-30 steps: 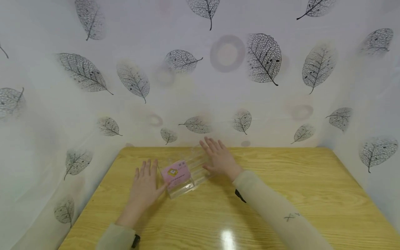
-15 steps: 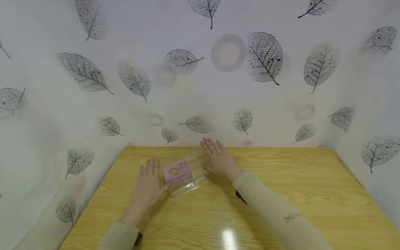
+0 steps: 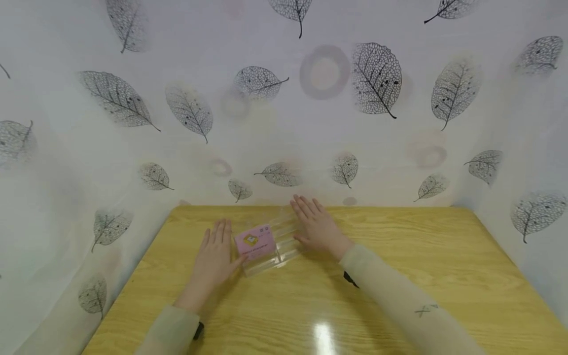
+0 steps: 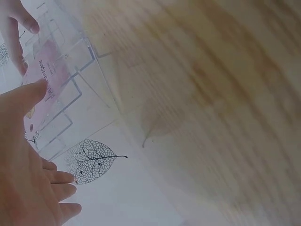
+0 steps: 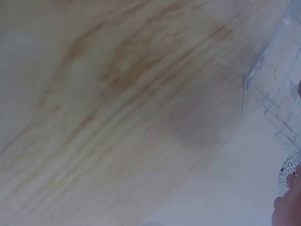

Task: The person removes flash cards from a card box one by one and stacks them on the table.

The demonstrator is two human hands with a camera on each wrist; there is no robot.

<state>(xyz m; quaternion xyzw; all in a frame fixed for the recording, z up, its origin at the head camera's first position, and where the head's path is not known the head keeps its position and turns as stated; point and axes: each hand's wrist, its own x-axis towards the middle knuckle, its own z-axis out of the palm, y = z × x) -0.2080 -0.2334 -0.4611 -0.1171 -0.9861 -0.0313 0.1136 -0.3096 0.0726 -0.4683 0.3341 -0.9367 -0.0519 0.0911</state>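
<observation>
White cloth printed with dark leaf skeletons (image 3: pixel 275 128) hangs behind and to both sides of a yellow wood-grain tabletop (image 3: pixel 288 310). From my remote post I look down on a person's two hands. Between them lies a clear plastic tray with several compartments (image 3: pixel 284 239), its long axis running slantwise from beside the left hand (image 3: pixel 214 262) to the right hand (image 3: pixel 321 229), the right end a little farther from the person.

What counts most, I judge, is that the tray is bracketed, one hand at each end. A flat pink printed packet with a yellow picture (image 3: pixel 255 241) sits at the tray's left part, so the left hand is nearer to it. It lies just right of that hand, and the left thumb seems to touch its near corner. I cannot tell whether the packet is inside a compartment or on top.

Neither hand grasps anything that I can see: the left has its fingers straight, pointing away along the tray's left side; the right lies flat, fingers extended, at the tray's right end. I cannot tell how firmly either presses.
</observation>
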